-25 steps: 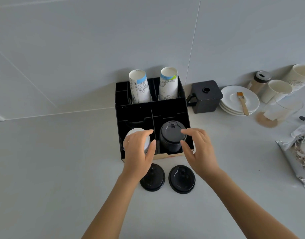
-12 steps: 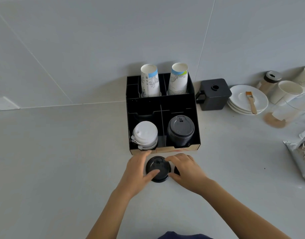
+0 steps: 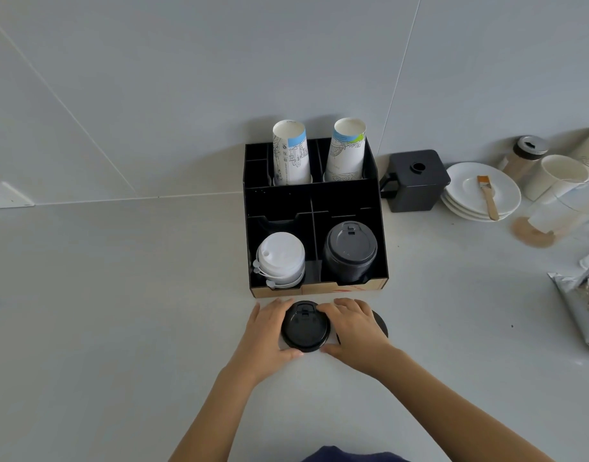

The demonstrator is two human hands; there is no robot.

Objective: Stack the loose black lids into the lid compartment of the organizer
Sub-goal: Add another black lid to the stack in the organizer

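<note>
A black lid (image 3: 305,328) is being clasped on the counter (image 3: 119,328) between the left hand (image 3: 264,338) and right hand (image 3: 354,331), just before the organizer (image 3: 349,201). It is best being kept level while lifted onto the black stack (image 3: 350,251) beyond the grip; a second lid (image 3: 381,323) is lying under the right hand.

Black organizer (image 3: 279,205) noted on pale grey table (image 3: 119,328). Black lid stack (image 3: 350,251) at 3 o'clock of white lid stack (image 3: 280,258). White cups printed with line drawings: blue band (image 3: 291,158), blue-green band (image 3: 347,150). Loose lid (image 3: 304,328) black.

No text can be read; the print on the two paper cups (image 3: 291,155) is too small.
</note>
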